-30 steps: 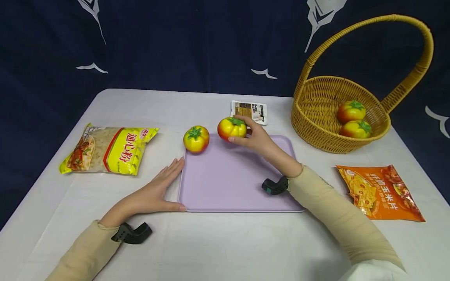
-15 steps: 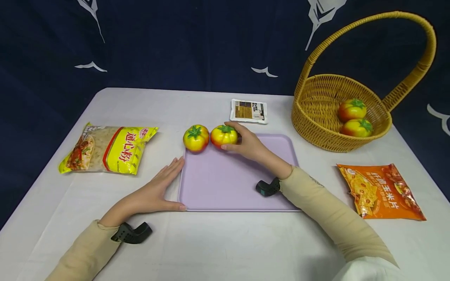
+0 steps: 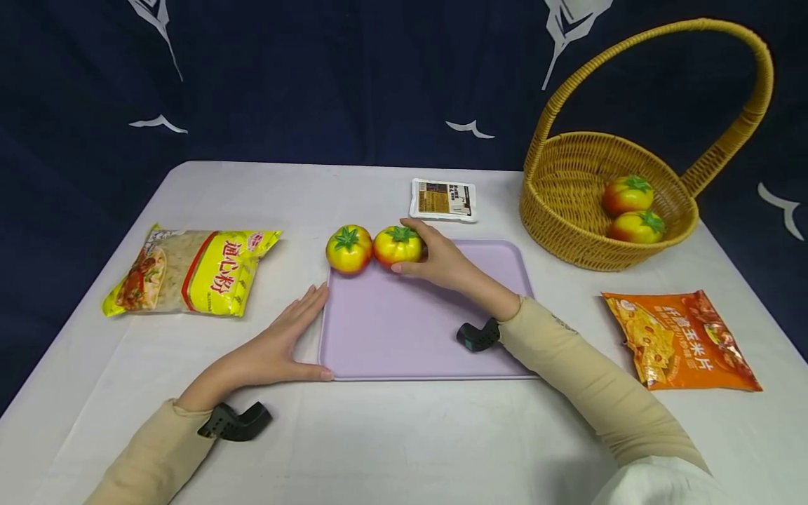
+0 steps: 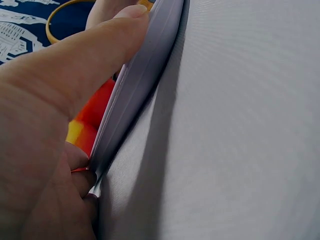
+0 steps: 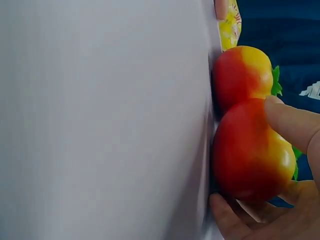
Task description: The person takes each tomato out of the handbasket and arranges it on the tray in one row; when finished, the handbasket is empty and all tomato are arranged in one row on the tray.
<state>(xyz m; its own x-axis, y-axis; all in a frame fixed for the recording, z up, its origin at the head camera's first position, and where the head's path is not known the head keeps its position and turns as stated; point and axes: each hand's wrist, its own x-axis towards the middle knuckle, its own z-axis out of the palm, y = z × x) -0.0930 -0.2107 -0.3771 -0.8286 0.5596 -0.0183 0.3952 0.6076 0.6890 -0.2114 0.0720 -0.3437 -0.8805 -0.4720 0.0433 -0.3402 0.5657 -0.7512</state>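
A lilac tray lies in front of me on the white table. In its far left corner sit two yellow-and-red tomatoes with green leafy tops, side by side. My right hand grips the right-hand tomato from its right side, thumb and fingers around it. Beside it is the other tomato, at the tray's corner; the right wrist view shows this tomato right up against the held one. My left hand lies along the tray's left edge, fingers straight, thumb at the near corner.
A wicker basket with a tall handle and two more tomatoes stands at the back right. An orange corn chip bag lies right of the tray, a yellow pasta bag left. Behind the tray is a small white packet.
My right hand has moved left and slightly down with its tomato, bringing it beside the corner tomato on the tray. The left hand has stayed at the tray's edge.
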